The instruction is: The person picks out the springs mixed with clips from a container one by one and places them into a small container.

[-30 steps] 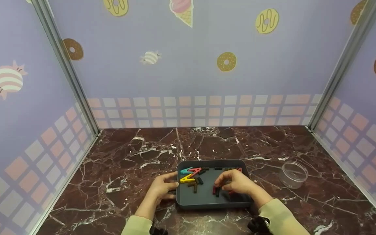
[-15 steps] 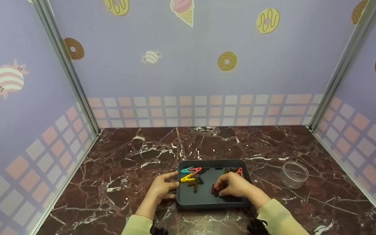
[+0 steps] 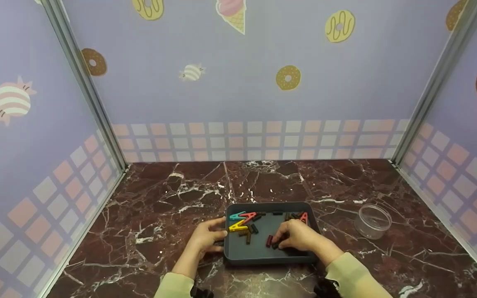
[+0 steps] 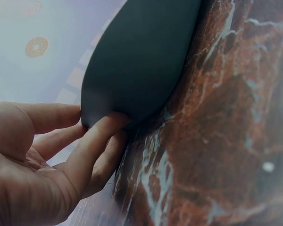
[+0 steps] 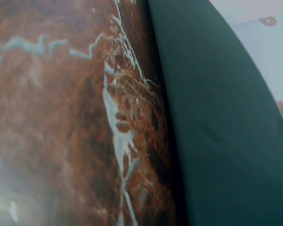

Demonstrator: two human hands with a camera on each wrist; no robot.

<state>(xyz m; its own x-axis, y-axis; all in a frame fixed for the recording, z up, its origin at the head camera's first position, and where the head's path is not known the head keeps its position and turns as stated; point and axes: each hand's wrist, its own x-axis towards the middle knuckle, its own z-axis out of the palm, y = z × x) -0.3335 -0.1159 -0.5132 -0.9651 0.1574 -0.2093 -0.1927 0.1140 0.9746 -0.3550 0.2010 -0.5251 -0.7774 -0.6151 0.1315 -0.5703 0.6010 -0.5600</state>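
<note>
My left hand [image 3: 206, 236] grips the left wall of a dark grey tray [image 3: 255, 261], its thumb at the rim and other fingers against the outside; the left wrist view shows this hold on the tray [image 4: 137, 56]. Inside the tray, my right hand [image 3: 298, 235] has its thumb and fingers curled down on a small black piece [image 3: 275, 245], mostly hidden by the fingertips. Just left of it lies a short dark red piece [image 3: 269, 240]. The tray's wall [image 5: 221, 127] nearly hides the right hand in the right wrist view.
Yellow [image 3: 237, 226], blue [image 3: 236, 216] and red [image 3: 247, 216] plastic clips lie at the tray's left among several short dark pieces. Another red clip [image 3: 304, 217] is at the right. A clear round container [image 3: 372, 222] stands right of the tray on the marble-patterned table [image 3: 172, 182].
My right hand has lowered onto the small pieces and closed its fingers there. The dark red piece has shifted slightly left and now lies tilted. The left hand keeps its hold.
</note>
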